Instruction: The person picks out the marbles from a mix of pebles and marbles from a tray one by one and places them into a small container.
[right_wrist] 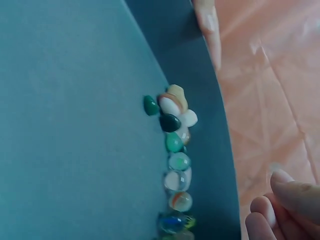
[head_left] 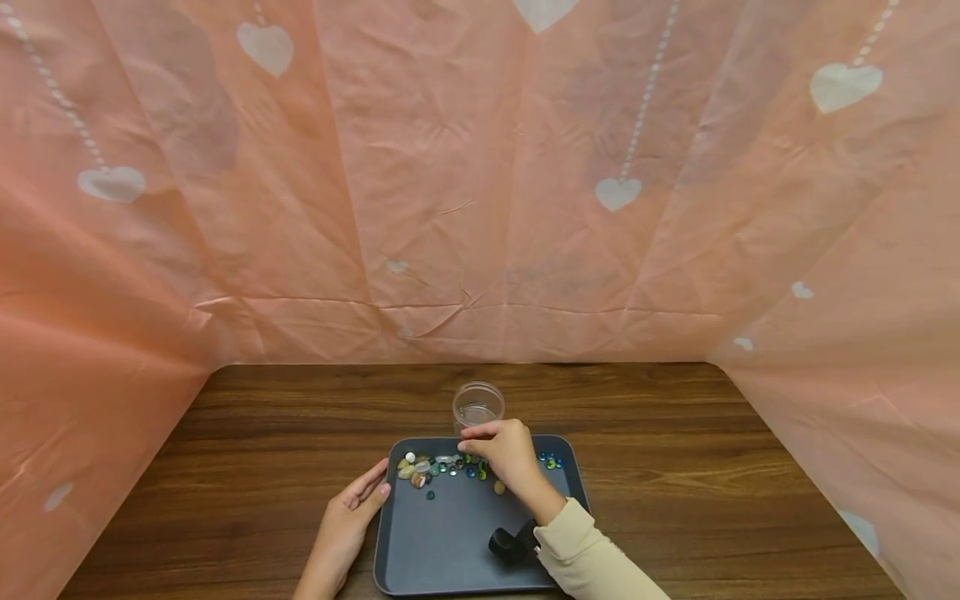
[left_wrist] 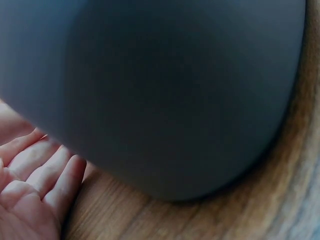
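Note:
A dark grey tray (head_left: pixel 450 558) lies on the wooden table (head_left: pixel 262 450). Several polished stones and glass marbles (head_left: pixel 431 468) are strung along the tray's far edge, and they form a row in the right wrist view (right_wrist: pixel 176 150). A clear plastic jar (head_left: pixel 477 404) stands just behind the tray. My right hand (head_left: pixel 467 442) hovers over the marbles with its fingers curled and gathered (right_wrist: pixel 265 210); whether they pinch anything is hidden. My left hand (head_left: pixel 375 487) rests open against the tray's left rim, fingers relaxed (left_wrist: pixel 50 175).
Pink sheeting with white hearts (head_left: pixel 480 183) walls in the table at the back and both sides. A black wrist camera (head_left: pixel 513 543) sits on my right wrist above the tray. Bare wood lies left and right of the tray.

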Motion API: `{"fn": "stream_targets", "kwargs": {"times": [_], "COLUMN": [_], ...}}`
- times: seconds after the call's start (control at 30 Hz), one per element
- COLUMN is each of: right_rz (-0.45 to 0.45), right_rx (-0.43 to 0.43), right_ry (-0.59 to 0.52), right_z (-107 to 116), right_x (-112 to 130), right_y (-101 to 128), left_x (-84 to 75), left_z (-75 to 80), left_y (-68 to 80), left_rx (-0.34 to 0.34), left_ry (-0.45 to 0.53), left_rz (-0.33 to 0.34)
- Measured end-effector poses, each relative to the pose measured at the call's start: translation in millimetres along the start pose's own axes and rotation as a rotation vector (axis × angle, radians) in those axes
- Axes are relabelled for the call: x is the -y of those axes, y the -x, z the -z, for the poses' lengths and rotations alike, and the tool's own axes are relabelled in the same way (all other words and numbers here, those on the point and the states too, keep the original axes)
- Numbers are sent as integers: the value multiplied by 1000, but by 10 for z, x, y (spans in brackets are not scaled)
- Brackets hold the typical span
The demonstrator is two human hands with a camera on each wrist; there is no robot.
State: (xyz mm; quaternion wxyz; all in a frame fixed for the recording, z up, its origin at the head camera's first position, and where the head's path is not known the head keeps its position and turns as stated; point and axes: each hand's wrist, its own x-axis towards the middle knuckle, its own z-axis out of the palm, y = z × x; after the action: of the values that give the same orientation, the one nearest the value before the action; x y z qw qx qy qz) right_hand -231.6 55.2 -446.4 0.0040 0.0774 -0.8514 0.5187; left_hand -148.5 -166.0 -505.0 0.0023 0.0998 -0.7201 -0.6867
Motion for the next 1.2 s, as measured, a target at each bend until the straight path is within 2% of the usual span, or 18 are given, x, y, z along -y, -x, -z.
{"fn": "stream_targets", "kwargs": {"times": [0.1,0.3,0.73,1.07,1.2], "right_rz": [3,65,92,136,181], "right_rx": [38,94,99,97,90], "right_ry": [0,50,131,296,372], "right_z": [-39,-93,-182,-280,-330], "right_x": [-21,-72,-79,-13,-14], "right_y": [27,62,97,115,125], "left_x": [3,3,2,6,11], "left_z": [0,-6,-1,-1,-1], "left_y": [0,-2,1,1,-2], "left_rx": [-2,-8,-3,-2,-2], "left_ry": [-1,-6,13,15,19], "left_rz": [-1,-6,-13,-19,-21]}}
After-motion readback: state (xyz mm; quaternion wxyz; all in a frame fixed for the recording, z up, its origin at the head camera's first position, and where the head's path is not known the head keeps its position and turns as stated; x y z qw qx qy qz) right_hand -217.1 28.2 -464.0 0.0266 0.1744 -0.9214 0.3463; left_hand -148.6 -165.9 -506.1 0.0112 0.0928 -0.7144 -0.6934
